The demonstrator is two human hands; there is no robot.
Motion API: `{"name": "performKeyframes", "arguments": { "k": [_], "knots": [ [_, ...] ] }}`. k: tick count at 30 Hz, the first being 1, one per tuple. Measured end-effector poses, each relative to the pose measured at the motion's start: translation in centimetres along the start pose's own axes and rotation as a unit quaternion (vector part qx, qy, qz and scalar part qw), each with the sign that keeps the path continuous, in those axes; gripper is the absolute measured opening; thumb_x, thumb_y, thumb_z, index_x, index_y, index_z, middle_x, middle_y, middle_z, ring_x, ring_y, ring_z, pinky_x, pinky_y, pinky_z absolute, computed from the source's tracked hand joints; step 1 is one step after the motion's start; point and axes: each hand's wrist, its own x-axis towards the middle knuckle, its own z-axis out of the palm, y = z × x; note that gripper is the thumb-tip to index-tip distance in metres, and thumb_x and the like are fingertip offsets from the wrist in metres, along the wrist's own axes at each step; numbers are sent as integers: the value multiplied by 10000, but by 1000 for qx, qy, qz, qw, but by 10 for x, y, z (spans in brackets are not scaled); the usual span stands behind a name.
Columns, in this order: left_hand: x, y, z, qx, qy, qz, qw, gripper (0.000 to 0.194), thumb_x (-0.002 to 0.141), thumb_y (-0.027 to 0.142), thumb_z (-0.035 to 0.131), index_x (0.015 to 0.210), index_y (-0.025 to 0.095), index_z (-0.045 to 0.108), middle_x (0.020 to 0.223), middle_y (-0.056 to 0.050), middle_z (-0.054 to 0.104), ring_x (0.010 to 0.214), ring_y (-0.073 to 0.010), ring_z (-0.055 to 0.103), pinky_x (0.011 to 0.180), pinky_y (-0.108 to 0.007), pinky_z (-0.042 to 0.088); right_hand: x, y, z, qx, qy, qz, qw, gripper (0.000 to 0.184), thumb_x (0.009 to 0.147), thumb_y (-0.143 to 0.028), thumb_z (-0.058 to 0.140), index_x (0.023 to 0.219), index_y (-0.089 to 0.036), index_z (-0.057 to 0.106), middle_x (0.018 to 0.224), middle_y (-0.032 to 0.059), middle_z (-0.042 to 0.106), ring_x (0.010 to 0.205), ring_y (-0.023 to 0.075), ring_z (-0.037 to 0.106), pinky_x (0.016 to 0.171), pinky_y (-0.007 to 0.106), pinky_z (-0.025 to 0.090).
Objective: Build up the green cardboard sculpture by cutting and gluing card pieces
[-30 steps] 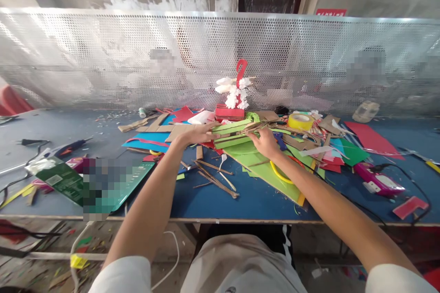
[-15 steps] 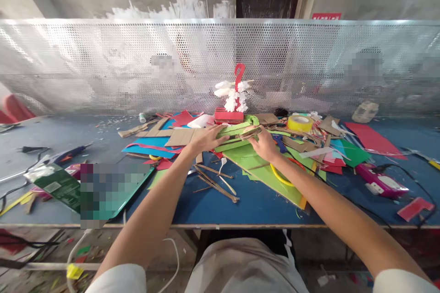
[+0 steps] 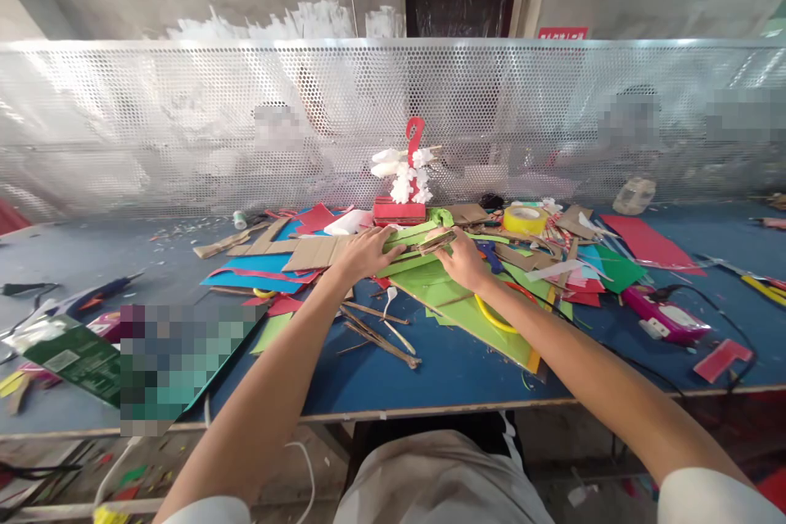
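Both of my hands rest on a stack of green card strips (image 3: 408,250) mixed with brown cardboard slats in the middle of the blue table (image 3: 430,360). My left hand (image 3: 363,252) lies on the stack's left end with fingers pressed down over it. My right hand (image 3: 460,255) grips the stack's right end, fingers curled round the brown slats (image 3: 433,243). Under the stack lies a large green sheet (image 3: 472,307) with a yellow ring (image 3: 494,318) on it. Behind the stack stands a red and white paper model (image 3: 402,184).
Coloured paper scraps and cardboard pieces (image 3: 313,250) cover the table's middle and right. A yellow tape roll (image 3: 523,219), a purple glue gun (image 3: 666,315) with its cable, thin wooden sticks (image 3: 377,334) and a green cutting mat (image 3: 79,352) lie about. A perforated metal screen (image 3: 184,123) backs the table.
The view has shifted slightly right and down. Both hands stay on the green and cardboard stack, drawn a little closer together over it.
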Motion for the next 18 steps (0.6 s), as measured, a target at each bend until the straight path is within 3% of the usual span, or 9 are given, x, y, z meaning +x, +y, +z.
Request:
{"name": "performKeyframes", "arguments": {
  "k": [10, 18],
  "knots": [
    [-1, 10, -5, 11, -11, -9, 1000, 501, 1006, 457, 506, 1442, 219, 569, 1363, -151, 703, 1316, -359, 642, 1114, -502, 487, -1, 0, 0, 3, -3, 0, 1000, 217, 1068, -358, 584, 1164, -227, 728, 1115, 133, 760, 1074, 309, 683, 994, 481, 546],
    [1, 23, -7, 15, -29, -56, 998, 501, 995, 471, 552, 1419, 207, 593, 1394, -153, 691, 1343, -355, 629, 1132, -467, 475, 0, -3, -2, -11, -12, 11, 1000, 197, 1075, -346, 555, 1117, -232, 710, 1045, 127, 742, 1048, 322, 682, 977, 488, 542]
  ]
}}
